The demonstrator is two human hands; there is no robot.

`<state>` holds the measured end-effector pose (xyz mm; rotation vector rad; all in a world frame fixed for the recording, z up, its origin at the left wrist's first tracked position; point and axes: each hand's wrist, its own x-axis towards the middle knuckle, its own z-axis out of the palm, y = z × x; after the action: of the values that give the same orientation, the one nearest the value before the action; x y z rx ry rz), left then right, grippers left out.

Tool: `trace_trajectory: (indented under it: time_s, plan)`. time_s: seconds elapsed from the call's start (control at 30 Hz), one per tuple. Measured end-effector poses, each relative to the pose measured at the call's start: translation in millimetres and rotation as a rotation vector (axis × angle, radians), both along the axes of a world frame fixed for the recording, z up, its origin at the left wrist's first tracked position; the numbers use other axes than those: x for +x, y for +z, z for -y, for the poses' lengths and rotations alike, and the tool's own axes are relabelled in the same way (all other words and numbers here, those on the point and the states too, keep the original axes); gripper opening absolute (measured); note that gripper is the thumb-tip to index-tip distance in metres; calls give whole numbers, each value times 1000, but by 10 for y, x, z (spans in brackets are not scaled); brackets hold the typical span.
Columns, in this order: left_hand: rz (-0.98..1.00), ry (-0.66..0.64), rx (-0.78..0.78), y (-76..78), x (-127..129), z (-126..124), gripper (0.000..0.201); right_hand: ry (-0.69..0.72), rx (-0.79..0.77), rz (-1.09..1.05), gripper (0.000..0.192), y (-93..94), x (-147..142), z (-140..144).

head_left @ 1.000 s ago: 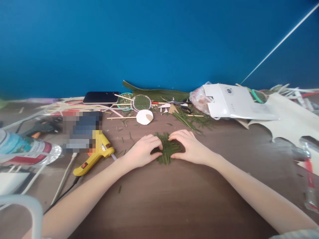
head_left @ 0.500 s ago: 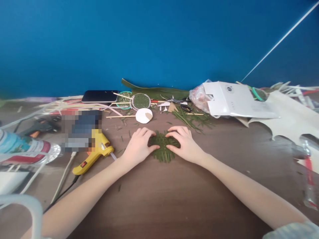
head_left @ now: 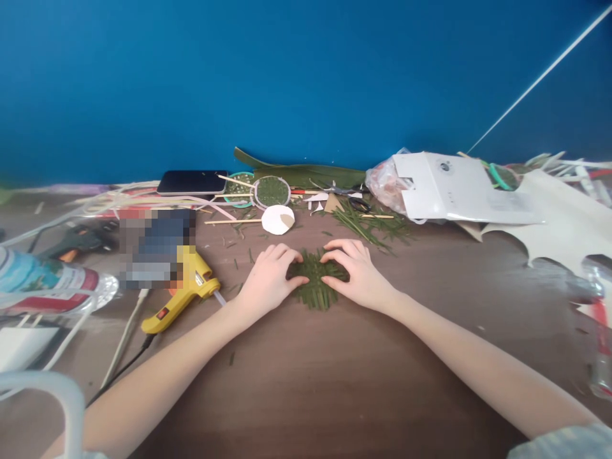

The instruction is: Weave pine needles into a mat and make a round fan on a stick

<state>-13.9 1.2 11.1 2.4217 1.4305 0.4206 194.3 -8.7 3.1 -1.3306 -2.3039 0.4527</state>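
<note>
At desk [head_left: 335,382] centre, both hands stayed pressed on the green needle mat [head_left: 315,284]. Left hand [head_left: 270,280] shifted slightly toward 12 o'clock vs. 1 s earlier; right hand [head_left: 358,274] likewise. Fingers were curled, flat on mat edges, nothing gripped. Judged: pressing/shaping continued. Count: 1 mat, 2 hands, 1 yellow glue gun [head_left: 184,296] at 9 o'clock, 1 phone [head_left: 192,182].

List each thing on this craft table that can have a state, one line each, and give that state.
left hand: flat, fingers pressing the green strip bundle
right hand: flat, pressing the bundle's other side
green strip bundle: lying on the table, held between both hands
glue gun: lying on its side, cord attached
phone: screen dark
plastic bottle: lying on its side
</note>
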Motion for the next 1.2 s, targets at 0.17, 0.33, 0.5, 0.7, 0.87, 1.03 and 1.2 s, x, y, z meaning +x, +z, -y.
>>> trace_trajectory:
  time_s: [0.17,0.33,0.5,0.7,0.87,1.03,1.2]
  plan:
    - [-21,-13,-12,10,1,-5,24,-1,-9,-14,17,2,1,2]
    - [7,-1,-8,-1,7,1,25,0,0,-22,18,-2,5,2]
    - [38,-12,-7,-14,8,9,23,16,5,-23,15,1,4,4]
    - [16,-43,-31,5,7,-2,17,20,-7,-19,13,7,2,-1]
    - [9,-38,-51,16,12,-1,18,18,1,-7,11,7,3,2]
    - [38,-22,-41,1,8,4,19,23,-7,2,16,11,5,1]
    - [49,-17,-52,8,14,5,19,14,-14,28,15,20,-2,-3]
